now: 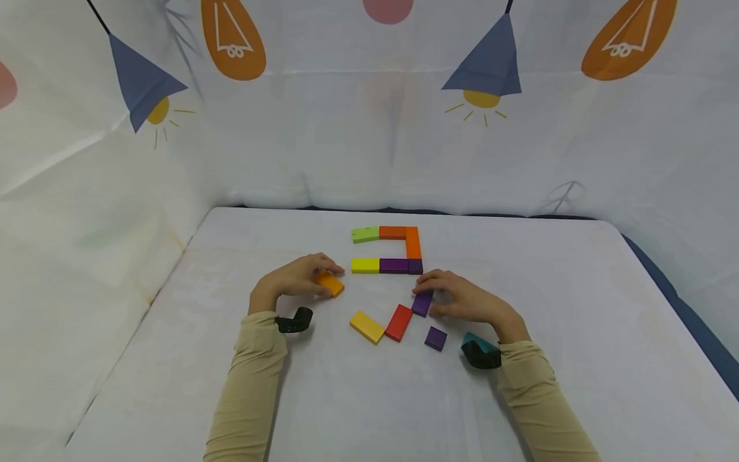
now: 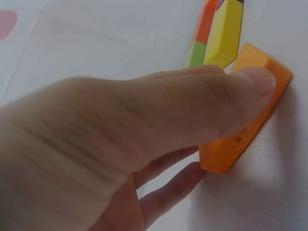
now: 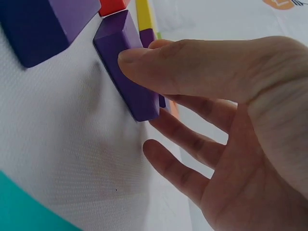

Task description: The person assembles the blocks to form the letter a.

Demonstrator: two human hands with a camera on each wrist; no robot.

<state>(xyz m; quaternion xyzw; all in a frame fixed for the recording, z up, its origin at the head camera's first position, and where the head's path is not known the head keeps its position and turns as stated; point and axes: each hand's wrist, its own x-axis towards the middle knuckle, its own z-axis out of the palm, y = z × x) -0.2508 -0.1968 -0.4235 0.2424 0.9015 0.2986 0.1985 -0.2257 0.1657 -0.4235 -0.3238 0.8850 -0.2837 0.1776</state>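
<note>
My left hand point(image 1: 296, 277) holds an orange block point(image 1: 330, 284) flat on the table, its thumb along one side and fingers at the other. In the left wrist view, the thumb covers part of that orange block point(image 2: 248, 139). To the right, my right hand point(image 1: 469, 299) pinches a purple rectangular block point(image 1: 423, 304). The right wrist view has its thumb on the near side of this purple block point(image 3: 126, 77), with fingertips around the far side and one finger free. A red block point(image 1: 399, 323) lies at the purple block's lower left, a yellow block point(image 1: 367, 327) beyond it.
Farther back, a lime green block point(image 1: 366, 235), two orange-red blocks point(image 1: 392, 233), a yellow block point(image 1: 365, 265) and two purple blocks point(image 1: 394, 266) form an outline with an open left side. A small purple block point(image 1: 435, 339) and a partly hidden teal block point(image 1: 476, 341) lie near the right wrist.
</note>
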